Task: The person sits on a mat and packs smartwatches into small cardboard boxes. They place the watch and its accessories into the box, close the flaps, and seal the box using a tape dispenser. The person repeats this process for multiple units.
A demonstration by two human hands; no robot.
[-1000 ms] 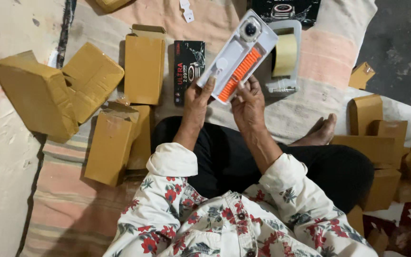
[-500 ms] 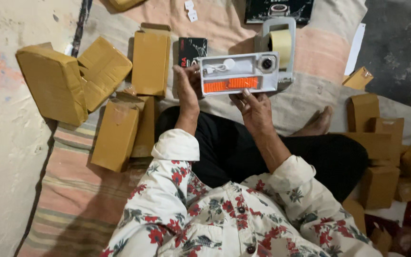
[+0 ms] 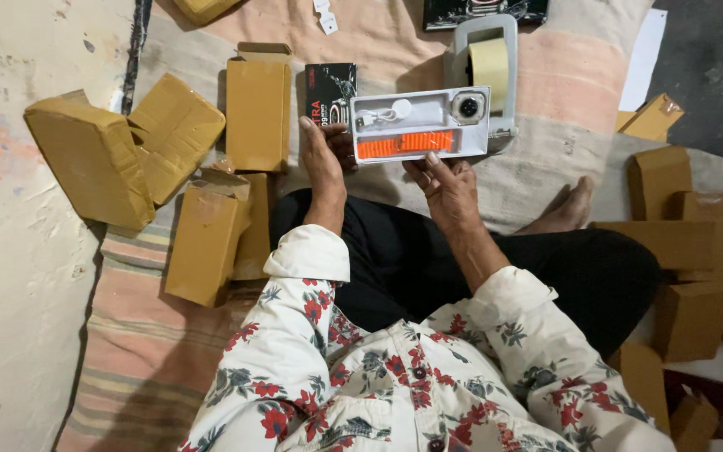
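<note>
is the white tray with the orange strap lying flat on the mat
No, the white tray is held up above the lap, the left hand gripping its left end and the right hand under its lower edge.

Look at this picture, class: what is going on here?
A person sits cross-legged on a striped mat and holds a white tray in both hands. The left hand grips its left end, and the right hand supports it from below. The tray holds an orange strap, a white cable and a round watch face. Behind it stand a tape dispenser and a black box. Brown cardboard boxes lie on both sides.
</note>
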